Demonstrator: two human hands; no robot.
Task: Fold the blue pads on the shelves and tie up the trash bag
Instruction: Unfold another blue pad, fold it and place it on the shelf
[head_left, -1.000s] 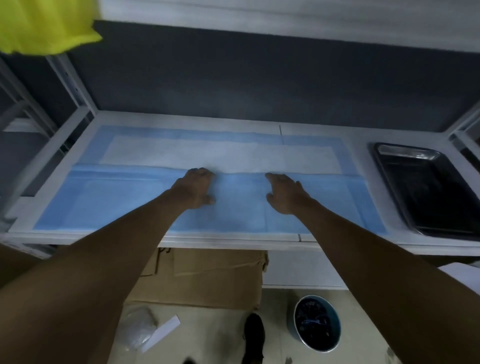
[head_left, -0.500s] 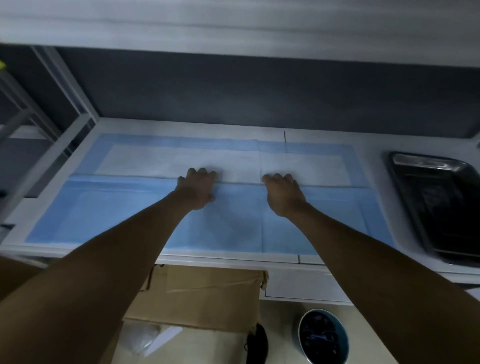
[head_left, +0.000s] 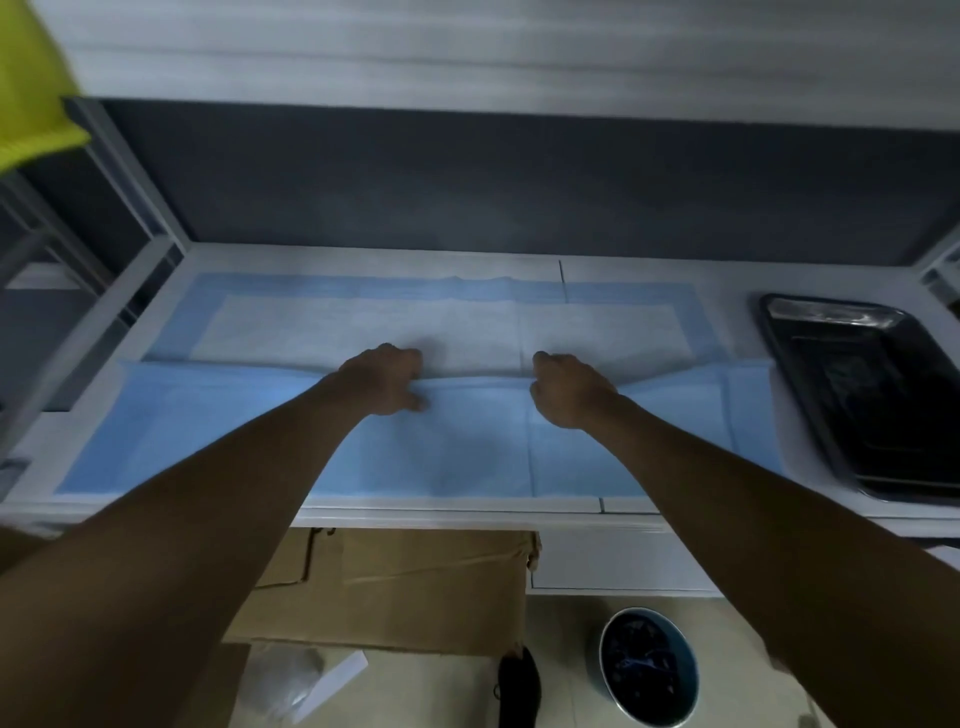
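A large blue pad (head_left: 208, 426) lies along the white shelf (head_left: 743, 275). Its near half is folded over, blue backing up, and the white quilted face with a blue border shows behind the fold. My left hand (head_left: 387, 382) and my right hand (head_left: 569, 387) sit side by side at the middle of the folded flap's far edge. The fingers of both are curled over that edge and pinch it, and the edge rises slightly between them. The small blue bin (head_left: 649, 667) with a dark bag inside stands on the floor below the shelf.
A dark metal tray (head_left: 883, 395) rests on the shelf at the right. A brown cardboard box (head_left: 415, 587) stands under the shelf. White paper and a clear bag (head_left: 311, 675) lie on the floor. A yellow-green object (head_left: 31, 78) hangs at the upper left. Shelf uprights stand at both ends.
Both hands slid from the blue flap's surface up to its far edge and curled their fingers round it. The edge now lifts slightly at the middle.
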